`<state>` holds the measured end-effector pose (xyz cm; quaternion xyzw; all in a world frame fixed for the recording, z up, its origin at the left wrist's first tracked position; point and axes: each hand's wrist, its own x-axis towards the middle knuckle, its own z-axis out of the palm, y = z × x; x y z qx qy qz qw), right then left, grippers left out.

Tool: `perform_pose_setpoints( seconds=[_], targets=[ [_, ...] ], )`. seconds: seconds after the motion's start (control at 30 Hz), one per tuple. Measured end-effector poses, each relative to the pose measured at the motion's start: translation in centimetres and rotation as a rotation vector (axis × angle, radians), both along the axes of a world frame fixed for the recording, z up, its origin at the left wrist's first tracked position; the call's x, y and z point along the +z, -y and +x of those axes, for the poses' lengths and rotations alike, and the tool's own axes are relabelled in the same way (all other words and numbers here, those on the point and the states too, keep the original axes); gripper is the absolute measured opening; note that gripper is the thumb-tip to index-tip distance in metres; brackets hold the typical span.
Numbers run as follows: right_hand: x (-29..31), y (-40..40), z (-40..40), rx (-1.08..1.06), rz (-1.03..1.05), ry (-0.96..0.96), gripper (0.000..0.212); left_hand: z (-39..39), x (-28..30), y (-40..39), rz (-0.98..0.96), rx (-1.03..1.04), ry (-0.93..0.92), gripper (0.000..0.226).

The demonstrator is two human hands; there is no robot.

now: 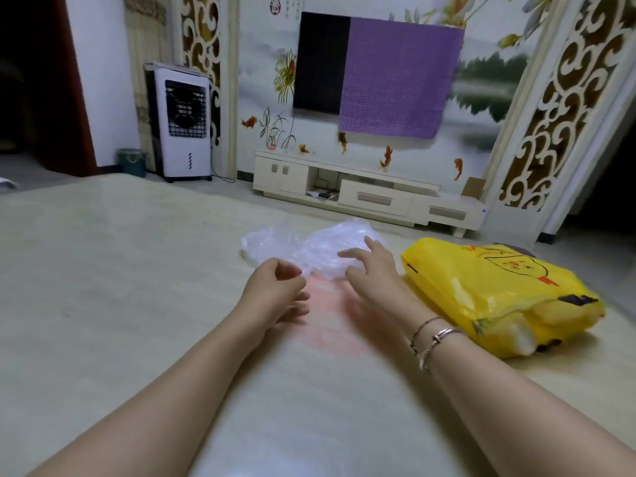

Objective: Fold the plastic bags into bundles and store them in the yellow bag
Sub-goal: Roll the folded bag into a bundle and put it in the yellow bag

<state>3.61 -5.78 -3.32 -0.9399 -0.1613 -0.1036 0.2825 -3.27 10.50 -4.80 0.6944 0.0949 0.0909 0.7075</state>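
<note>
A crumpled clear plastic bag [309, 246] lies on the pale table [103, 270] ahead of me. A thin reddish plastic bag [330, 304] lies flat between my hands. My left hand [275, 290] sits at the near edge of the clear bag with fingers loosely curled, and I cannot tell if it pinches the plastic. With spread fingers, my right hand [371, 270] rests on the clear bag's right part. The yellow bag [499, 294] with a cartoon print lies to the right, bulging, its handles toward me.
Beyond the table's far edge stand a low white TV cabinet [371, 194], a wall TV half covered by a purple cloth [399, 77], a white air cooler [182, 122] and a small bin [132, 161].
</note>
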Motion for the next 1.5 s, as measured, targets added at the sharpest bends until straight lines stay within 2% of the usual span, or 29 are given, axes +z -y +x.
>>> perform_pose_setpoints(
  seconds=[0.1, 0.17, 0.3, 0.4, 0.5, 0.6, 0.77, 0.93, 1.03, 1.13, 1.2, 1.27, 1.43, 1.5],
  targets=[
    [-0.3, -1.0, 2.0, -0.062, -0.178, -0.023, 0.043, 0.7, 0.2, -0.5, -0.062, 0.004, -0.015, 0.007],
    [-0.5, -1.4, 2.3, -0.068, -0.169, -0.021, 0.039, 0.8, 0.3, -0.9, -0.107, 0.024, -0.029, 0.006],
    [0.2, -1.2, 0.1, -0.012, 0.120, 0.103, 0.039, 0.5, 0.7, -1.0, -0.079, 0.031, -0.022, 0.006],
    [1.7, -0.6, -2.8, 0.022, 0.369, 0.108, 0.038, -0.1, 1.2, -0.8, -0.033, 0.002, -0.012, 0.016],
    [2.6, 0.0, -5.0, 0.127, 0.597, 0.016, 0.042, -0.9, 1.7, -0.5, -0.048, -0.041, 0.028, 0.026],
    [2.5, 0.4, -6.8, 0.203, 0.771, -0.092, 0.040, -1.7, 2.3, 0.1, -0.109, -0.087, 0.089, 0.021],
    [1.6, 0.4, -7.7, 0.251, 0.822, -0.146, 0.024, -2.3, 2.6, 1.0, -0.101, -0.209, 0.139, 0.032],
    [2.0, 0.8, -7.9, 0.237, 1.028, -0.325, 0.025, -2.3, 2.4, 1.7, -0.076, -0.255, 0.153, 0.027],
    [1.9, 0.9, -7.8, 0.245, 1.056, -0.409, 0.021, -2.4, 2.4, 2.1, -0.024, -0.207, 0.160, 0.029],
    [1.6, 0.8, -7.8, 0.215, 1.048, -0.403, 0.007, -2.5, 2.4, 2.2, 0.161, -0.050, 0.216, 0.053],
    [1.5, 0.7, -7.7, 0.194, 1.057, -0.382, 0.001, -2.7, 2.5, 2.3, 0.305, 0.017, 0.280, 0.043],
    [1.6, 0.7, -7.6, 0.199, 1.081, -0.382, 0.003, -2.7, 2.5, 2.3, 0.338, -0.008, 0.278, 0.023],
    [1.7, 0.8, -7.5, 0.241, 1.078, -0.379, 0.010, -2.5, 2.7, 2.5, 0.216, -0.071, 0.253, 0.012],
    [1.9, 0.9, -7.2, 0.196, 1.159, -0.358, 0.017, -2.3, 2.8, 2.1, 0.133, -0.043, 0.248, 0.007]
  ],
)
